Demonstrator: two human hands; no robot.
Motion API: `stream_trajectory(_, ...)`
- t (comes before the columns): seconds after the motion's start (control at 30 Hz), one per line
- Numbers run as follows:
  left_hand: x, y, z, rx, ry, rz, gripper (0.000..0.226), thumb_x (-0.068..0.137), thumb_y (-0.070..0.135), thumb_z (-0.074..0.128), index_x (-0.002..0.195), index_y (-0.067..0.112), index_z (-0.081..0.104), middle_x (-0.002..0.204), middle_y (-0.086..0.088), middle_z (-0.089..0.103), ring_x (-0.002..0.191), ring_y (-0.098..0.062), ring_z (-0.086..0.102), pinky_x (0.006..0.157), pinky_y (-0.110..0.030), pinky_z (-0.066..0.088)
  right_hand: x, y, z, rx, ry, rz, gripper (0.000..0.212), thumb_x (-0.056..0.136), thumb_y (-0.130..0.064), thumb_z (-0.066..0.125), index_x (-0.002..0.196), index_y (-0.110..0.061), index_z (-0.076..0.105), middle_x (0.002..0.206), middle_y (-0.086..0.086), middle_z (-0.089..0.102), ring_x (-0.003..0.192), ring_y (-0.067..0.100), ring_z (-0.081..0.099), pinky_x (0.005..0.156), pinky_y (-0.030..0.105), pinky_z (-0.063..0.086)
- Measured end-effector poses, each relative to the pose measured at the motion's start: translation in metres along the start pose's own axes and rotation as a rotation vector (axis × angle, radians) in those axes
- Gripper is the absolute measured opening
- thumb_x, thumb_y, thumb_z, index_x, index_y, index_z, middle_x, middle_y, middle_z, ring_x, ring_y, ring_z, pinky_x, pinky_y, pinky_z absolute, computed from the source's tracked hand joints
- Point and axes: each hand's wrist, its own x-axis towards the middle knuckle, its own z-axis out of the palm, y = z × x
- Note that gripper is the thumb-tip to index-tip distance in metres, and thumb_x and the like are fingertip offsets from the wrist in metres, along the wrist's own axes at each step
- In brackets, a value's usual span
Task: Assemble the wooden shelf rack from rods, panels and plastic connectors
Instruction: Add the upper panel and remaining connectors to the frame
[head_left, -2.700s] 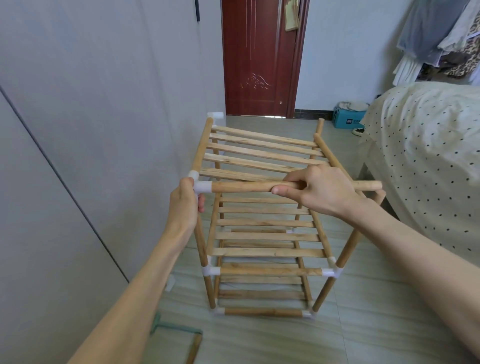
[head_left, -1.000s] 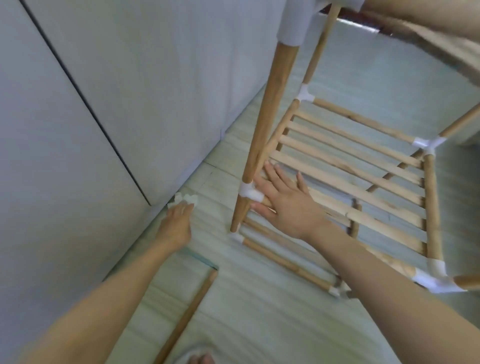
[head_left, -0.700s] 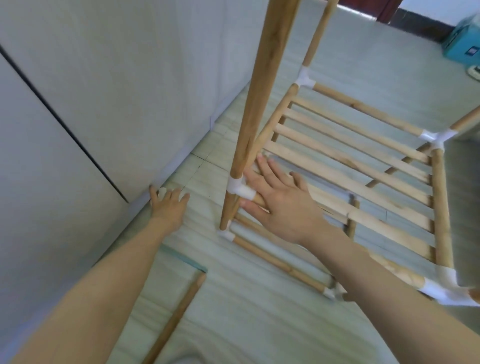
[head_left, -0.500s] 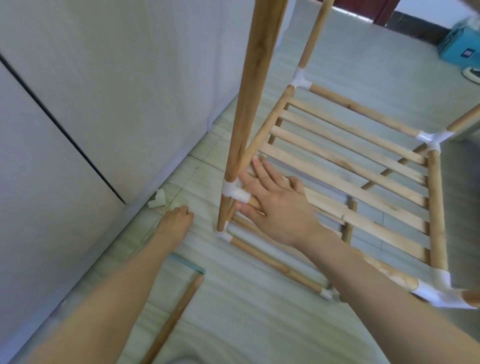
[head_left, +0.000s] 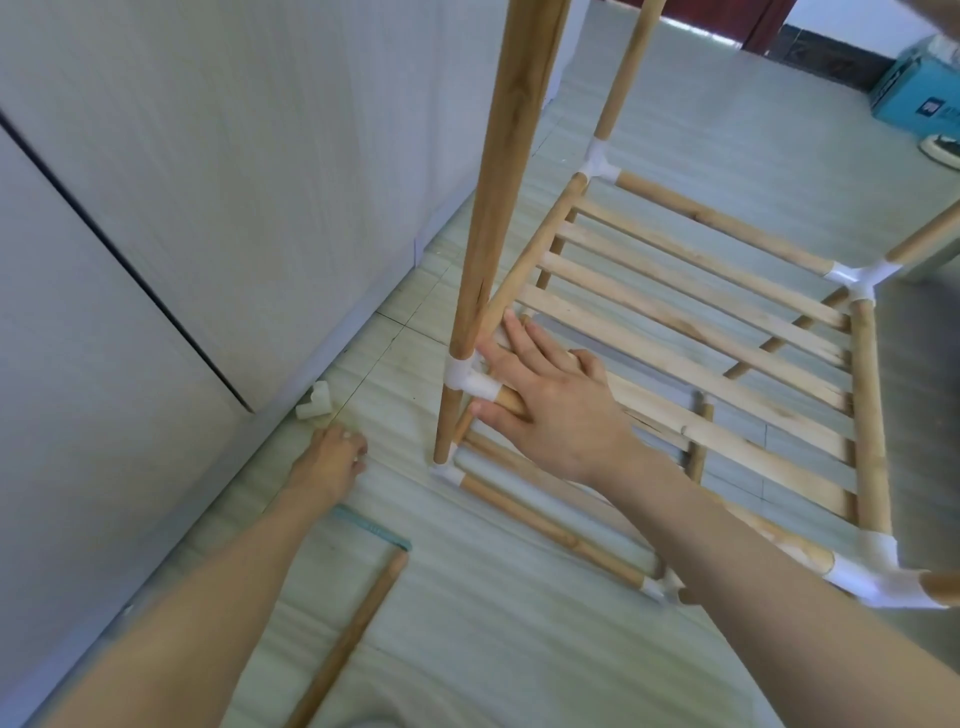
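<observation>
The wooden rack stands on the floor, its slatted lower shelf below me and an upright rod rising at its near left corner. My right hand lies flat with straight fingers on the shelf's front rod, beside the white corner connector. My left hand is low near the wall, fingers curled round something small and white that is mostly hidden. A loose white connector lies on the floor just beyond it. A loose wooden rod lies near my left forearm.
Grey cabinet panels run along the left, close to the rack. A thin teal strip lies by the loose rod's end. A teal box sits at the far right near a dark red door.
I bent down from the rack's top. My right hand went from gripping the top rod to resting flat on the lower shelf. My left hand reached the connectors by the wall, then drew back, fingers curled.
</observation>
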Motion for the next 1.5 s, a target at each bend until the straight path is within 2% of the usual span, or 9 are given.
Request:
stream_trajectory(0.3, -0.050, 0.036, -0.048, -0.479, 0.183, 0.119, 0.020, 0.087, 0.020, 0.066, 0.105, 0.012, 0.066, 0.081, 0.001, 0.053, 0.082, -0.019, 0.055, 0.066, -0.019, 0.038, -0.006, -0.007, -0.002, -0.021, -0.086, 0.029, 0.063, 0.096, -0.056, 0.024, 0.147, -0.039, -0.009, 0.157, -0.007, -0.012, 0.145, 0.012, -0.012, 0.114, 0.045, -0.009)
stream_trajectory(0.47, -0.118, 0.075, -0.115, -0.797, 0.251, 0.273, 0.022, 0.082, 0.014, 0.070, 0.083, 0.034, 0.063, 0.078, -0.001, 0.057, 0.071, -0.014, 0.048, 0.062, -0.011, 0.036, -0.046, -0.011, -0.027, 0.195, -0.168, 0.109, 0.055, 0.101, -0.039, 0.030, 0.150, -0.023, 0.013, 0.159, -0.001, 0.001, 0.146, 0.015, -0.001, 0.115, 0.034, -0.003)
stream_trajectory(0.57, -0.162, 0.106, -0.158, -0.919, 0.274, 0.374, 0.030, 0.081, 0.006, 0.070, 0.083, 0.035, 0.065, 0.087, 0.007, 0.067, 0.074, -0.003, 0.057, 0.067, -0.007, 0.040, -0.082, -0.020, -0.057, 0.391, -0.066, 0.154, 0.038, 0.101, -0.025, 0.037, 0.138, -0.018, 0.046, 0.146, 0.006, 0.041, 0.137, 0.023, 0.032, 0.104, 0.025, 0.022)
stream_trajectory(0.7, -0.211, 0.152, -0.207, -1.075, 0.270, 0.551, 0.028, 0.082, -0.001, 0.067, 0.089, 0.026, 0.065, 0.093, 0.013, 0.066, 0.079, 0.009, 0.063, 0.068, -0.006, 0.045, -0.131, -0.025, -0.101, 0.642, 0.066, 0.238, 0.032, 0.097, -0.021, 0.048, 0.126, -0.016, 0.058, 0.128, 0.001, 0.059, 0.113, 0.012, 0.054, 0.089, 0.013, 0.035)
stream_trajectory(1.07, -0.286, 0.299, -0.280, -1.167, 0.350, 0.826, 0.022, 0.082, 0.004, 0.067, 0.084, 0.026, 0.065, 0.085, 0.009, 0.070, 0.084, -0.009, 0.062, 0.081, -0.026, 0.047, -0.239, -0.004, -0.217, 1.032, 0.540, 0.157, 0.017, 0.087, -0.008, 0.062, 0.097, -0.021, 0.066, 0.086, 0.000, 0.069, 0.065, -0.004, 0.057, 0.055, 0.010, 0.041)
stream_trajectory(1.17, -0.295, 0.329, -0.283, -1.136, 0.348, 0.890, 0.022, 0.086, 0.008, 0.064, 0.092, 0.030, 0.066, 0.095, 0.009, 0.071, 0.095, -0.007, 0.064, 0.085, -0.025, 0.049, -0.261, 0.013, -0.230, 1.020, 0.626, 0.146, 0.009, 0.086, -0.005, 0.064, 0.091, -0.012, 0.066, 0.073, -0.006, 0.062, 0.056, -0.010, 0.052, 0.055, 0.004, 0.037)
stream_trajectory(1.27, -0.300, 0.352, -0.274, -0.963, 0.570, 0.885, 0.022, 0.091, 0.011, 0.058, 0.101, 0.030, 0.061, 0.106, 0.009, 0.065, 0.102, -0.007, 0.058, 0.089, -0.026, 0.047, -0.279, 0.039, -0.238, 1.023, 0.773, 0.234, 0.007, 0.085, -0.008, 0.065, 0.079, -0.012, 0.063, 0.065, -0.007, 0.054, 0.050, -0.008, 0.047, 0.052, 0.004, 0.035)
stream_trajectory(1.37, -0.293, 0.359, -0.266, -0.450, 0.880, 0.896, 0.032, 0.091, 0.017, 0.055, 0.121, 0.025, 0.056, 0.119, 0.012, 0.052, 0.117, -0.008, 0.041, 0.096, -0.026, 0.029, -0.289, 0.065, -0.235, 1.150, 0.940, 0.363, 0.013, 0.085, -0.016, 0.066, 0.076, -0.011, 0.058, 0.068, -0.003, 0.055, 0.060, 0.004, 0.050, 0.055, 0.014, 0.041)
stream_trajectory(1.5, -0.278, 0.358, -0.269, 0.059, 0.768, 0.879, 0.052, 0.096, 0.030, 0.046, 0.145, 0.031, 0.029, 0.146, 0.011, 0.033, 0.138, -0.011, 0.019, 0.113, -0.045, 0.005, -0.287, 0.083, -0.225, 1.269, 0.970, 0.408, 0.014, 0.091, -0.021, 0.059, 0.080, -0.014, 0.053, 0.095, 0.001, 0.065, 0.094, 0.013, 0.060, 0.086, 0.028, 0.049)
